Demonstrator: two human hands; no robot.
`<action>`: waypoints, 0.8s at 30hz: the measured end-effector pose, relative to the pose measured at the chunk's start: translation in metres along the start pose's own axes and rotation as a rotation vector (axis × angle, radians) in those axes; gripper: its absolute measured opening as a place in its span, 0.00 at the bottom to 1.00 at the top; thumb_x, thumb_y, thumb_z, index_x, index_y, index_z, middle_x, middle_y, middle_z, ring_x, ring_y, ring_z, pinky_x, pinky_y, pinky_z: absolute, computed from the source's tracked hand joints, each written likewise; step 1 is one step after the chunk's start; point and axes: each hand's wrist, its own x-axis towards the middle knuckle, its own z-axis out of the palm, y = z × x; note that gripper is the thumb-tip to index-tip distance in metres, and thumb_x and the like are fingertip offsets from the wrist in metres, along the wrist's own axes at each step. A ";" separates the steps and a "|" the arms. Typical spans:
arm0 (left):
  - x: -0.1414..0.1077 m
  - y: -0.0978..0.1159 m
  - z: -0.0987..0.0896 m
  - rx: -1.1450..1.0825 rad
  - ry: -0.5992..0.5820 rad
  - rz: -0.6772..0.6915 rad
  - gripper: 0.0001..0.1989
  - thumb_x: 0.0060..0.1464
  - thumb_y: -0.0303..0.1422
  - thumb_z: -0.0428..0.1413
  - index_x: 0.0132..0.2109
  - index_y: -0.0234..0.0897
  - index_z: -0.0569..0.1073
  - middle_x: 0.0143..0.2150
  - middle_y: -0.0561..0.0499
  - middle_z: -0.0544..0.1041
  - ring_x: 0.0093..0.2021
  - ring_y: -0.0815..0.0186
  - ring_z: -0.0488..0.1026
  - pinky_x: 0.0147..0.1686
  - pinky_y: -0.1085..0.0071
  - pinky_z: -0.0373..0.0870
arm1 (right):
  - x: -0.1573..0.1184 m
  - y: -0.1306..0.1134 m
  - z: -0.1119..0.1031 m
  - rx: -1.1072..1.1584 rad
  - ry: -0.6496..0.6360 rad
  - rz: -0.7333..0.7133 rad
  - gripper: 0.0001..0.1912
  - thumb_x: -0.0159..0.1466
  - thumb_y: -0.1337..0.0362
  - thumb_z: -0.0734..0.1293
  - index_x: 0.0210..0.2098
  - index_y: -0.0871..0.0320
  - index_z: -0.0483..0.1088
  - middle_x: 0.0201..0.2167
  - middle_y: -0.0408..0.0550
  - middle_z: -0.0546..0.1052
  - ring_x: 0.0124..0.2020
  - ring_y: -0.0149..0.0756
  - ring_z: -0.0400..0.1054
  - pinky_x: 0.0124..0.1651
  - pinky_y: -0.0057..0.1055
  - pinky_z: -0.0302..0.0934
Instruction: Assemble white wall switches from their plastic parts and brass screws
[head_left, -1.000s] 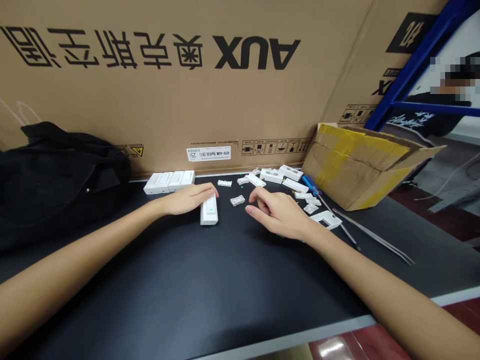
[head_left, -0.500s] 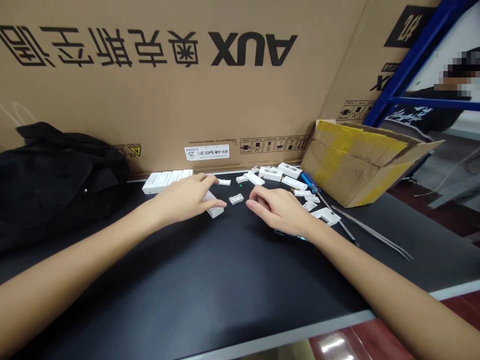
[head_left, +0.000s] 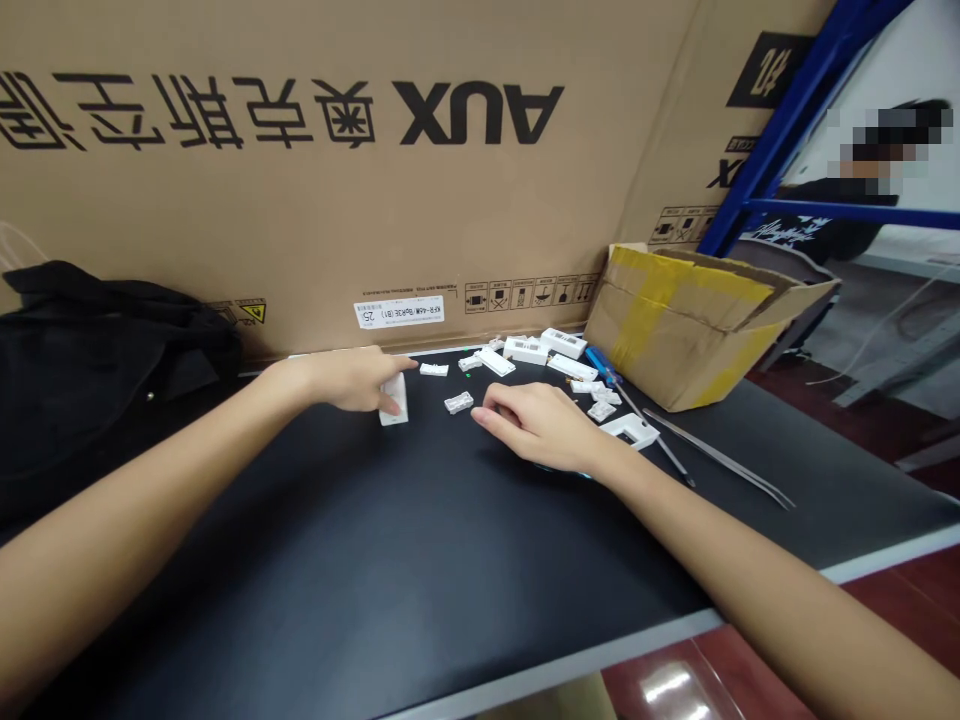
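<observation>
My left hand is closed on a small white plastic box, with the thumb against its near face and the index finger stretched out past it. The box stands on the black tabletop. My right hand rests to the right with its fingers curled in; whether anything is inside them is hidden. Just left of its fingertips lies a small white plastic piece. Another flat white piece lies beyond it. A bit of something teal shows under my right hand.
Several white housings and covers lie at the back right. Beside them are a blue-handled screwdriver, a white frame, metal tweezers and an open carton. Black cloth lies left; a large box stands behind.
My left hand has shifted left with the white box, and its index finger now points out straighter. The right hand keeps nearly the same curled pose. The whole view has shifted slightly.
</observation>
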 end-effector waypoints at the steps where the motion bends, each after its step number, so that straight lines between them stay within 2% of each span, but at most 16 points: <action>1: 0.005 -0.002 -0.002 0.041 0.007 0.005 0.40 0.56 0.43 0.60 0.73 0.37 0.61 0.64 0.36 0.75 0.62 0.44 0.73 0.57 0.59 0.68 | 0.000 0.000 -0.001 -0.003 0.000 0.001 0.21 0.75 0.47 0.56 0.34 0.55 0.66 0.28 0.41 0.74 0.29 0.33 0.66 0.34 0.31 0.49; 3: 0.016 -0.009 -0.005 0.147 0.037 0.021 0.40 0.55 0.43 0.61 0.72 0.38 0.63 0.70 0.35 0.68 0.70 0.41 0.63 0.65 0.53 0.60 | -0.001 -0.001 -0.002 -0.009 0.008 -0.004 0.21 0.75 0.47 0.56 0.34 0.55 0.66 0.28 0.41 0.74 0.29 0.33 0.66 0.34 0.31 0.49; 5: 0.026 -0.017 -0.005 0.242 0.085 0.026 0.40 0.54 0.41 0.61 0.72 0.40 0.63 0.72 0.36 0.65 0.75 0.40 0.55 0.71 0.45 0.44 | -0.002 -0.001 -0.003 -0.014 0.022 -0.014 0.21 0.75 0.48 0.56 0.34 0.55 0.66 0.28 0.42 0.74 0.29 0.33 0.66 0.34 0.31 0.49; 7: 0.032 -0.024 -0.004 0.299 0.082 -0.007 0.41 0.56 0.40 0.60 0.74 0.43 0.59 0.73 0.37 0.63 0.75 0.39 0.53 0.71 0.38 0.33 | -0.003 -0.001 -0.004 -0.015 0.041 -0.025 0.21 0.75 0.49 0.56 0.33 0.55 0.66 0.28 0.43 0.75 0.29 0.33 0.66 0.35 0.32 0.50; 9: 0.034 -0.028 0.000 0.299 0.058 -0.048 0.41 0.59 0.40 0.58 0.76 0.44 0.55 0.75 0.37 0.59 0.76 0.39 0.51 0.70 0.34 0.29 | -0.003 -0.001 -0.004 -0.015 0.059 -0.031 0.20 0.75 0.50 0.57 0.32 0.55 0.66 0.28 0.43 0.75 0.29 0.33 0.66 0.34 0.31 0.50; 11: 0.034 -0.029 0.004 0.269 0.050 -0.068 0.40 0.61 0.41 0.56 0.76 0.44 0.52 0.78 0.39 0.53 0.77 0.40 0.47 0.70 0.32 0.29 | -0.003 -0.001 -0.003 -0.038 0.100 -0.022 0.19 0.74 0.51 0.58 0.32 0.55 0.66 0.29 0.43 0.75 0.29 0.33 0.66 0.35 0.32 0.52; 14: 0.033 -0.023 0.011 0.255 0.085 -0.099 0.41 0.63 0.44 0.55 0.77 0.43 0.49 0.79 0.41 0.47 0.78 0.38 0.41 0.70 0.32 0.31 | 0.000 0.004 -0.003 -0.135 0.254 0.055 0.15 0.73 0.54 0.59 0.35 0.56 0.68 0.35 0.46 0.77 0.34 0.36 0.69 0.37 0.33 0.56; 16: 0.034 -0.016 0.013 0.273 0.115 -0.119 0.43 0.62 0.44 0.55 0.78 0.41 0.48 0.80 0.40 0.44 0.78 0.36 0.38 0.70 0.31 0.32 | 0.002 0.012 -0.005 -0.197 0.367 0.146 0.13 0.72 0.56 0.58 0.42 0.58 0.70 0.43 0.53 0.77 0.39 0.42 0.72 0.39 0.36 0.59; 19: 0.039 -0.002 0.010 0.295 0.114 -0.106 0.45 0.60 0.41 0.57 0.78 0.42 0.46 0.80 0.39 0.44 0.78 0.35 0.38 0.70 0.30 0.33 | 0.003 0.029 -0.011 -0.293 0.396 0.309 0.22 0.71 0.57 0.58 0.58 0.64 0.65 0.60 0.66 0.69 0.48 0.51 0.73 0.46 0.43 0.66; 21: 0.046 0.007 0.007 0.284 0.110 -0.066 0.44 0.59 0.40 0.58 0.77 0.41 0.50 0.79 0.37 0.49 0.77 0.36 0.43 0.70 0.32 0.35 | 0.002 0.042 -0.014 -0.351 0.350 0.373 0.27 0.69 0.59 0.60 0.63 0.70 0.61 0.69 0.74 0.59 0.62 0.61 0.66 0.59 0.49 0.63; 22: 0.050 0.010 0.005 0.270 0.110 -0.039 0.43 0.58 0.40 0.58 0.76 0.40 0.53 0.78 0.35 0.52 0.76 0.36 0.47 0.71 0.34 0.38 | 0.001 0.049 -0.015 -0.367 0.323 0.388 0.29 0.68 0.61 0.61 0.64 0.72 0.60 0.71 0.76 0.54 0.69 0.65 0.57 0.65 0.53 0.58; 24: 0.061 0.016 0.002 0.233 0.106 0.012 0.40 0.56 0.38 0.59 0.74 0.36 0.59 0.74 0.33 0.60 0.73 0.37 0.56 0.70 0.40 0.49 | -0.002 0.060 -0.016 -0.374 0.264 0.405 0.30 0.67 0.64 0.61 0.66 0.73 0.60 0.74 0.76 0.49 0.76 0.66 0.41 0.71 0.58 0.48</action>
